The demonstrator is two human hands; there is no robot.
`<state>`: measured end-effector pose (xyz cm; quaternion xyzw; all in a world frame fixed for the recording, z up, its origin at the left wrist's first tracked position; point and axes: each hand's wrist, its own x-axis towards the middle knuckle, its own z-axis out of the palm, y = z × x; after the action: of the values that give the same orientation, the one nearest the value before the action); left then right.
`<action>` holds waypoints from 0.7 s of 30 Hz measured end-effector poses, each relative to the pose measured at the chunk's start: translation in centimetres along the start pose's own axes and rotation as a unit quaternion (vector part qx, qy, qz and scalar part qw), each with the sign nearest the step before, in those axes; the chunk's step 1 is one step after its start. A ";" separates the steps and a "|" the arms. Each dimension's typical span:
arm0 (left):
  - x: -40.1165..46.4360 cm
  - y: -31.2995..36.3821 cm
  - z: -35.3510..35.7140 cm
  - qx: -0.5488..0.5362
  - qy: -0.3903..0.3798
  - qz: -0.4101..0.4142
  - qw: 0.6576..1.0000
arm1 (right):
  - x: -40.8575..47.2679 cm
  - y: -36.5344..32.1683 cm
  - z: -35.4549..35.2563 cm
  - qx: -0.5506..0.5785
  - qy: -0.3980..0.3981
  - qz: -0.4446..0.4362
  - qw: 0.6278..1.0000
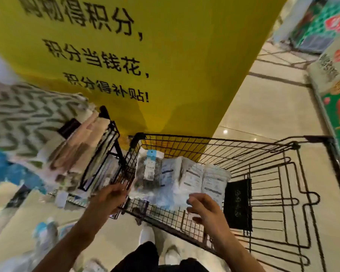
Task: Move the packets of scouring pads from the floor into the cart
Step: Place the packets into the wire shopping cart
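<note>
A black wire cart (243,148) stands in front of me against a yellow pillar. Several packets of scouring pads (185,173) lie in a row inside it, clear bags with white labels, one showing dark pads (147,169). My left hand (111,195) is at the cart's left rim, fingers curled loosely, beside the leftmost packet. My right hand (202,209) hovers over the near side of the cart, fingers bent, just in front of the packets; nothing is visibly held in it. More blurred packets (43,232) lie on the floor at lower left.
A yellow pillar (126,55) with black writing rises behind the cart. A black wire rack (104,154) with cloths stands left of the cart. Patterned fabric (24,114) hangs at far left. Boxed goods (336,95) line the right. My feet (159,242) are on the tiled floor.
</note>
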<state>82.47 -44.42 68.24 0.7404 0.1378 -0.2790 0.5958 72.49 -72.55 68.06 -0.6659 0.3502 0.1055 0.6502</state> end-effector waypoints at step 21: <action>-33.2 -23.8 -3.3 -0.315 0.406 -0.084 0.854 | -9.2 8.6 14.7 -0.268 -0.352 -0.031 0.896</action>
<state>43.76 -30.97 68.66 0.5464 0.5094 0.0559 0.6625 65.21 -54.95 64.79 -0.7445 0.0361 0.4031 0.5310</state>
